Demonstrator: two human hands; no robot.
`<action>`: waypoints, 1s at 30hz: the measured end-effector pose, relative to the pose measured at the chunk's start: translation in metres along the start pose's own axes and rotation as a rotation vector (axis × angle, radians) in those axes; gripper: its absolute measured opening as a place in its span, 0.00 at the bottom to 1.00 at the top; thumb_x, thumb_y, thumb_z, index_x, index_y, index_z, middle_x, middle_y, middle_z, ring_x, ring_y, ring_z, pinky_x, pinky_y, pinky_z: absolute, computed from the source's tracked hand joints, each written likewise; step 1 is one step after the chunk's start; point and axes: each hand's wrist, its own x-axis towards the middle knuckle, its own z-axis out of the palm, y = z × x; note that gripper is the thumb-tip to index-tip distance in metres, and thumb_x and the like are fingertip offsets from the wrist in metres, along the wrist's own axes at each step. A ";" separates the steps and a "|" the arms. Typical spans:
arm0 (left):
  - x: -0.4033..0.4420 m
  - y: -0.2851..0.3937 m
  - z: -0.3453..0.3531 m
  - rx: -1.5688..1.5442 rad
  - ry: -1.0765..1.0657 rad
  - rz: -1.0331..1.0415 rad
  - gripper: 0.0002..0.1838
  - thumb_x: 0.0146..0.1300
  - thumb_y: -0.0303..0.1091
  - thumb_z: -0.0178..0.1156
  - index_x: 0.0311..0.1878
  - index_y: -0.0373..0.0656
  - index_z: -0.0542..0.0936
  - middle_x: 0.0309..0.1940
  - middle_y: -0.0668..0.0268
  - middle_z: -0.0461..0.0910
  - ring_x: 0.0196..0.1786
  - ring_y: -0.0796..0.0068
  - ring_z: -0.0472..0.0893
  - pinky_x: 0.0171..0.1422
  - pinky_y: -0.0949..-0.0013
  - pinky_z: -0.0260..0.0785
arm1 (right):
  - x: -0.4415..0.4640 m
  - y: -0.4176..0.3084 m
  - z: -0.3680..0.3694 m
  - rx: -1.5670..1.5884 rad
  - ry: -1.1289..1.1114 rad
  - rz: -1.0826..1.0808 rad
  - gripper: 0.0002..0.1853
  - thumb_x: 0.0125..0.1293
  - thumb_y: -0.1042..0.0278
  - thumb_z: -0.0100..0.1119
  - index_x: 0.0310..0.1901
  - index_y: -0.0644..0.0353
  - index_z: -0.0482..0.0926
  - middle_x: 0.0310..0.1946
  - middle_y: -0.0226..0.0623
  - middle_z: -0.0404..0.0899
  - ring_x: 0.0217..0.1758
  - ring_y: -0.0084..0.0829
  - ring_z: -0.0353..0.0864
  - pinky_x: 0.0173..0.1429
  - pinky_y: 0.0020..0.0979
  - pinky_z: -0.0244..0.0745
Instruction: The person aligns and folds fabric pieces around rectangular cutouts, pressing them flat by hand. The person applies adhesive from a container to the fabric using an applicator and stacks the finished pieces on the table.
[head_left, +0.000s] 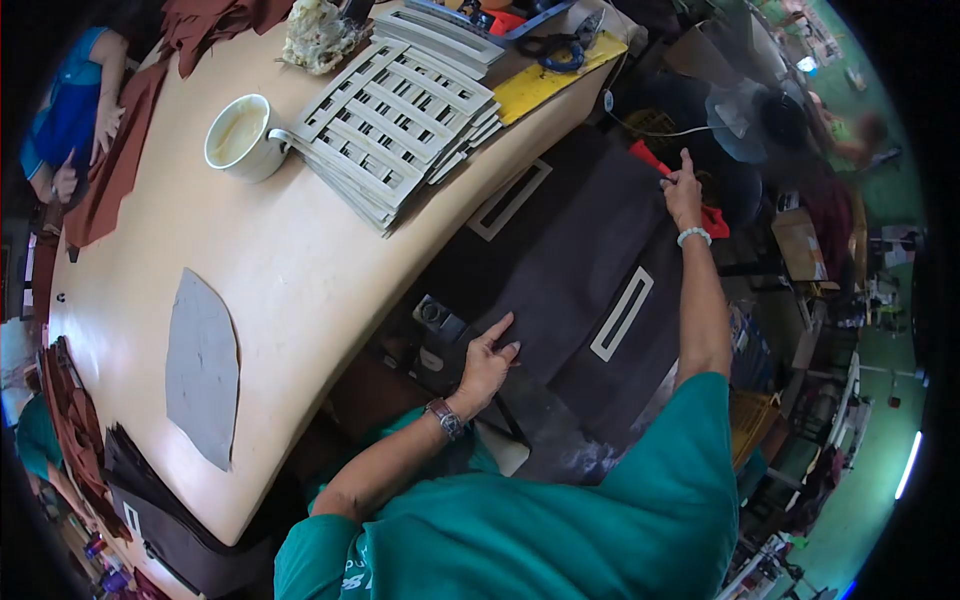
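The left hand (487,365) is laid with fingers spread on the near edge of a dark brown panel (580,235); nothing is seen to be grasped by it, though its palm is hidden. The right hand (683,192) is placed at the panel's far edge, with the index finger extended and the others bent; whether the edge is pinched beneath it cannot be told. The panel lies in front of the person, beside the curved surface (290,270); how it is supported cannot be made out. Two cream rectangular frames are seen on the dark material, one (630,320) between the hands and one (521,205) near the surface's edge. Red material (713,222) is partly covered by the right hand, and its shape is lost. A dark metal device (438,316) beside the left hand is partly hidden and cannot be identified.

On the surface, a white cup (262,165) is set by a stack of slotted cream cards (375,150), whose lower layers are mostly covered. A grey pointed piece (203,370) is laid flat nearer the person. At the upper left, another person's hand (108,125) is seen by reddish-brown pieces (118,175), the body being cut off by the dark lens border.
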 end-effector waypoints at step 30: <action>-0.326 0.108 -0.238 0.110 0.999 0.757 0.12 0.61 0.30 0.58 0.47 0.37 0.78 0.41 0.64 0.81 0.43 0.77 0.78 0.49 0.73 0.70 | -0.365 -0.428 0.059 0.597 -0.206 -0.942 0.40 0.57 0.74 0.58 0.67 0.68 0.46 0.67 0.54 0.50 0.71 0.47 0.48 0.73 0.43 0.42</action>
